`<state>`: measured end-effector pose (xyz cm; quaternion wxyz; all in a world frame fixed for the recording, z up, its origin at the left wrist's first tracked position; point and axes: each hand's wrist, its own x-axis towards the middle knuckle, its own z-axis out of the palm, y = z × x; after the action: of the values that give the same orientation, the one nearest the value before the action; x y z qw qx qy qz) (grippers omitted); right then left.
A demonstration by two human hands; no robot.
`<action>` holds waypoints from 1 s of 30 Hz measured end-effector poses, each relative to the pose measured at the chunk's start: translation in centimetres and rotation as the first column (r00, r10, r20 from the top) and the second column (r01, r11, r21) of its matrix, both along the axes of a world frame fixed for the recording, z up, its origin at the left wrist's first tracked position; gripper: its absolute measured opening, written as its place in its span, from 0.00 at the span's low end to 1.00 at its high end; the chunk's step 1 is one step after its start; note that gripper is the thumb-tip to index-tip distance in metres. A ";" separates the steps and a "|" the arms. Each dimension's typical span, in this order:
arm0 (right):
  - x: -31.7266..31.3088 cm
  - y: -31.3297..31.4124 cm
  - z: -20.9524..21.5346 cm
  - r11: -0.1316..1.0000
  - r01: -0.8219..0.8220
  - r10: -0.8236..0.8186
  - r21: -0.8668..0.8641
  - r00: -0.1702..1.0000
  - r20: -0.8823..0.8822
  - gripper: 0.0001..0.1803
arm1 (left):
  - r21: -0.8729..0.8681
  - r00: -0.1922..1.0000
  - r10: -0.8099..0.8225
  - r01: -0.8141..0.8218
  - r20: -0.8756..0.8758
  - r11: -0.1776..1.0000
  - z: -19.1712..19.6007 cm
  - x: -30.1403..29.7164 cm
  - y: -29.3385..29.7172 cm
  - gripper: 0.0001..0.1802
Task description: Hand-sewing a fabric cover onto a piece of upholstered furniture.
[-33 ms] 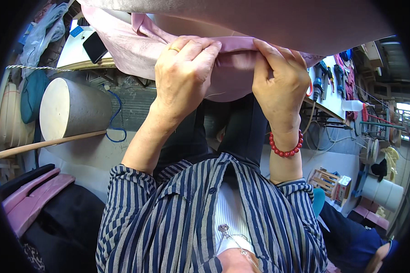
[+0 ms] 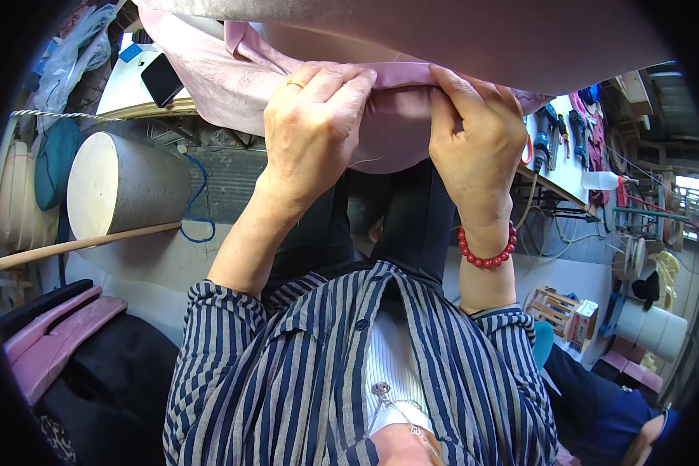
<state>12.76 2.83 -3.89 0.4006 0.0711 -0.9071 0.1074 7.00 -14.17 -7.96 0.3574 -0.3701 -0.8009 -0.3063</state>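
Note:
Pink velvety fabric point(image 2: 233, 97) hangs in front of me at the top of the head view. My left hand point(image 2: 314, 120), with a ring, is closed on its folded edge. A short way to the right, my right hand point(image 2: 478, 132) pinches the same edge between thumb and fingers. Between both hands a narrow folded strip of the fabric is stretched, with a gap below it. Just above my hands bulges a large, smooth, pinkish padded shape point(image 2: 474, 35). The fingertips are partly hidden in the fabric folds. A red bead bracelet point(image 2: 487, 260) circles my right wrist.
At left, a dark phone point(image 2: 161, 81) lies on a white tabletop point(image 2: 124, 87); below are a pale cylinder point(image 2: 93, 186) and a wooden stick point(image 2: 85, 247). Power tools point(image 2: 547, 136) and a white bottle point(image 2: 600, 180) are on the right-hand table. Another person point(image 2: 606, 404) is at lower right.
My right hand has shifted very slightly to the left along the fabric edge. Both hands keep their hold.

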 end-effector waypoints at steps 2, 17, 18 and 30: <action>-0.3 -0.1 0.0 1.000 -0.012 0.012 0.023 1.000 -0.024 0.08 | 0.108 1.000 0.011 -0.011 0.002 0.994 -0.3 -0.2 0.1 0.12; -1.3 -0.3 -1.4 0.997 0.016 -0.029 -0.075 0.983 -0.179 0.08 | 0.048 0.975 0.060 -0.071 0.212 0.996 1.0 0.6 0.6 0.09; -1.3 -0.3 -1.4 0.997 0.019 -0.033 -0.076 0.983 -0.179 0.08 | 0.048 0.975 0.056 -0.068 0.213 0.997 1.3 0.5 0.6 0.09; -2.0 -0.1 -2.1 0.998 0.008 -0.026 -0.070 0.963 -0.268 0.08 | 0.024 0.970 -0.033 0.028 0.242 0.999 1.6 -0.3 0.6 0.09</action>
<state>10.72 2.73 -5.98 0.5232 0.0635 -0.8407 0.1242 6.74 -13.54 -6.38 0.2559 -0.3388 -0.8296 -0.3626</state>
